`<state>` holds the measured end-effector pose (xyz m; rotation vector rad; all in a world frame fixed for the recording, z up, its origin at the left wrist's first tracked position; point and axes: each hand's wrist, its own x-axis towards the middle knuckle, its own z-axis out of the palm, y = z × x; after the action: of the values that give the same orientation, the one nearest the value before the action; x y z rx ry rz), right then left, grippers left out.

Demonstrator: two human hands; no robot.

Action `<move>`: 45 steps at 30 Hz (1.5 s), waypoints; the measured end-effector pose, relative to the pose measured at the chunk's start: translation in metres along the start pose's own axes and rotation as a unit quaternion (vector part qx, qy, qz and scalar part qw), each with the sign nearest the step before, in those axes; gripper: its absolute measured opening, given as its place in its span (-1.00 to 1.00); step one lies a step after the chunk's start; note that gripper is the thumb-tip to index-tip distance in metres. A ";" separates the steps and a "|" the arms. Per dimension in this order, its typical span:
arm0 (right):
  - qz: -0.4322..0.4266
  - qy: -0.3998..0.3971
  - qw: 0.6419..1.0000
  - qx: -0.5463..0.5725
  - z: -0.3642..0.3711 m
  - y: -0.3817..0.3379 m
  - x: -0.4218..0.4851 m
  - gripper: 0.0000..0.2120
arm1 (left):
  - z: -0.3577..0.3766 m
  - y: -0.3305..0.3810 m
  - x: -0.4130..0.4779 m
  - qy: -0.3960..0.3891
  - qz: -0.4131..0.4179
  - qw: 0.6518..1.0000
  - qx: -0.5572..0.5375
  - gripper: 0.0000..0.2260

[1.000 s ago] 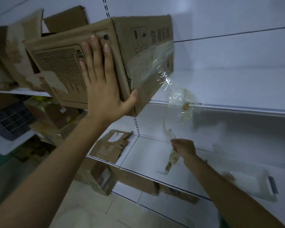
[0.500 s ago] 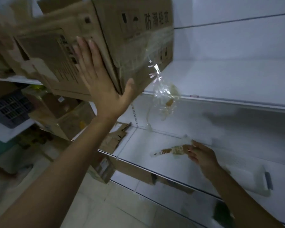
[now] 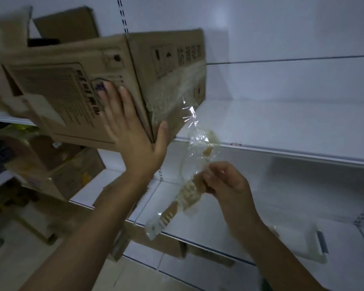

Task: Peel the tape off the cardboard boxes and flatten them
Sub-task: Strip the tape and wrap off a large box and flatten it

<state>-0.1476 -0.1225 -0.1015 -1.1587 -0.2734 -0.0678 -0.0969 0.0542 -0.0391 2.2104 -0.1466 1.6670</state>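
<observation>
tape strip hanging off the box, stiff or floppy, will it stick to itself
Probably floppy and very light: the tape sags crumpled between the box and the right hand pinching it. Likely clingy too, since torn cardboard bits are stuck along it.

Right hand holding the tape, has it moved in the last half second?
Yes. The right hand, pinching the tape, has risen from just above the lower shelf toward the front edge of the upper shelf.

A shop stockroom: white slotted metal shelving (image 3: 282, 152) and stacked cardboard boxes (image 3: 57, 164).
</observation>
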 end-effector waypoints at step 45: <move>0.037 -0.132 0.949 -0.282 0.063 -0.079 0.170 -0.71 | -0.033 0.034 0.093 0.062 -0.146 0.985 -0.074 -0.59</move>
<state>-0.0101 -0.0821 0.0345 -1.7518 -0.4660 0.0835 -0.1091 0.0472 0.0645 1.9093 0.0814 1.5695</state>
